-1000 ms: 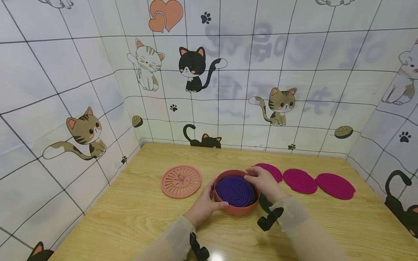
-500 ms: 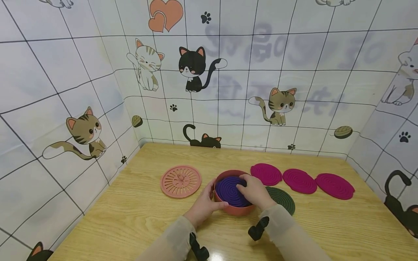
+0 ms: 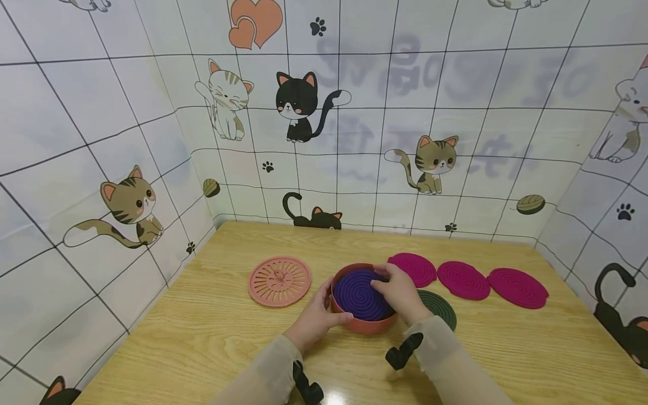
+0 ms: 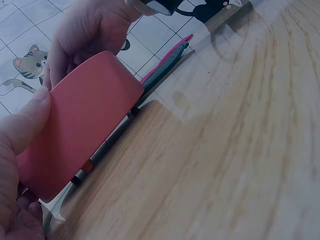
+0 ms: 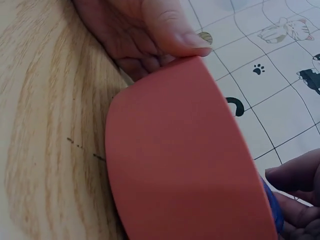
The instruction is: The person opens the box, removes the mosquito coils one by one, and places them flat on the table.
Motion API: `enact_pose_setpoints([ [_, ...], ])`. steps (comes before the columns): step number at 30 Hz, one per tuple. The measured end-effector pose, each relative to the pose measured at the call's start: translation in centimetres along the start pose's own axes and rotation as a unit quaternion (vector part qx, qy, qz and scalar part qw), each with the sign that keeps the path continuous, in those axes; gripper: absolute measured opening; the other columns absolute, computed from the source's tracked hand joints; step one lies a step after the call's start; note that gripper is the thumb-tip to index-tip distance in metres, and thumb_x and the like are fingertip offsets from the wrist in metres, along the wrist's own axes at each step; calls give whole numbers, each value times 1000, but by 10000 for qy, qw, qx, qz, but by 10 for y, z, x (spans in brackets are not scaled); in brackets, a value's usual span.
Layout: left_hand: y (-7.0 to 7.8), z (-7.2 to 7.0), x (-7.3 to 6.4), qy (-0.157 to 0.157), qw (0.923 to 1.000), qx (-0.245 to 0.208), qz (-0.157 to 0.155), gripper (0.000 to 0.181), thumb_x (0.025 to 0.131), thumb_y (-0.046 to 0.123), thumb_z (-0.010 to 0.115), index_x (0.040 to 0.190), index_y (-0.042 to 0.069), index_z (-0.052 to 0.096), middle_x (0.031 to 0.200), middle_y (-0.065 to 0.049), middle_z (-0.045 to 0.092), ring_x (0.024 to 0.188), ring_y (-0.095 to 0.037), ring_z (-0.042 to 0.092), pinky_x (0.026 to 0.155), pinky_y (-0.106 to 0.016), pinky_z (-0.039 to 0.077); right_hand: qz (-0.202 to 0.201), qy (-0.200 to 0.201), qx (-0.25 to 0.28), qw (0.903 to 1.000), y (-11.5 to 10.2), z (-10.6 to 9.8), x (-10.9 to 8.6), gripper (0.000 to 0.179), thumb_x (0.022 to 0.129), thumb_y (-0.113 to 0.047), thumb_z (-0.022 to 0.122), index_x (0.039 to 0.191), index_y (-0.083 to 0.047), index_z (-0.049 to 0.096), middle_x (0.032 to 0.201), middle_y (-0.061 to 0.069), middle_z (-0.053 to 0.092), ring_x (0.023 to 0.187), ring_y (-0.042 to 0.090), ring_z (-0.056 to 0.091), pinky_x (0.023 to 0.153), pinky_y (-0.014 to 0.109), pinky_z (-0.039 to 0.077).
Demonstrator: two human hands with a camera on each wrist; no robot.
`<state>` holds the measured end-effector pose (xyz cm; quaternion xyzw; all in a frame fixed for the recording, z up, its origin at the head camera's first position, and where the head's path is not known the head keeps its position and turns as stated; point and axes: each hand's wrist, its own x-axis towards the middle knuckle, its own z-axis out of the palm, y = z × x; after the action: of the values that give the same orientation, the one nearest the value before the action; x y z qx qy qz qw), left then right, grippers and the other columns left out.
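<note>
In the head view a round coral holder [image 3: 365,326] stands on the table with a purple spiral coaster [image 3: 359,295] lying in its mouth. My left hand [image 3: 316,318] grips the holder from the left, thumb over the near rim and fingers round the side. At the right edge of the coaster, my right hand [image 3: 400,289] pinches it between thumb and fingers; part of that edge is hidden beneath them. The left wrist view shows the holder's smooth wall [image 4: 90,120] with small feet under it. A sliver of the purple coaster [image 5: 274,207] shows past the rim in the right wrist view.
A green spiral coaster [image 3: 439,308] lies right of the holder, partly behind my right hand. Three magenta coasters, among them the middle one [image 3: 463,280], lie in a row at the back right. To the left is a slotted pink disc [image 3: 280,281] with a small raised figure.
My right hand has come from the holder's far right rim to the purple coaster, uncovering the green coaster and one magenta coaster. The left hand keeps its grip on the holder.
</note>
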<state>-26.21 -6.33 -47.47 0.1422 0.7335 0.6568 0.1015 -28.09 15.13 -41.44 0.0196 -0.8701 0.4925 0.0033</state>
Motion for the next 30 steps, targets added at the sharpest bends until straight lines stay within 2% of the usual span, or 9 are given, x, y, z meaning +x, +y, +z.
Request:
enact_pose_setpoints([
  [6,2,0,-1,-41,9999,-107,24,100,79,24,81,154,12,16,156,-8,26,144,-25,20,117,-47,17,145,-50,715,9973,-1,-3,0,43,92,-6,61,134,-3,51,132,18,55,124,34,49,104,51,41],
  [16,3,0,-1,-51,9999,-55,90,100,80,23,80,154,11,15,156,-9,24,145,-26,19,117,-48,17,479,-302,1524,9867,-1,-5,1,48,91,-2,61,138,-1,48,137,21,50,128,34,44,109,50,34],
  [22,0,-1,0,-72,9999,-49,99,99,80,26,80,154,11,16,156,-8,26,144,-25,20,117,-47,17,771,-484,1767,9800,1,-6,2,47,91,-5,62,136,-1,51,140,22,47,128,35,45,110,52,33],
  [30,-1,0,1,-44,10000,-9,13,102,77,29,82,154,12,17,156,-7,27,144,-25,20,117,-47,17,806,-611,1589,9821,-3,-9,2,47,91,-4,61,136,-1,51,139,22,48,127,35,46,110,53,32],
])
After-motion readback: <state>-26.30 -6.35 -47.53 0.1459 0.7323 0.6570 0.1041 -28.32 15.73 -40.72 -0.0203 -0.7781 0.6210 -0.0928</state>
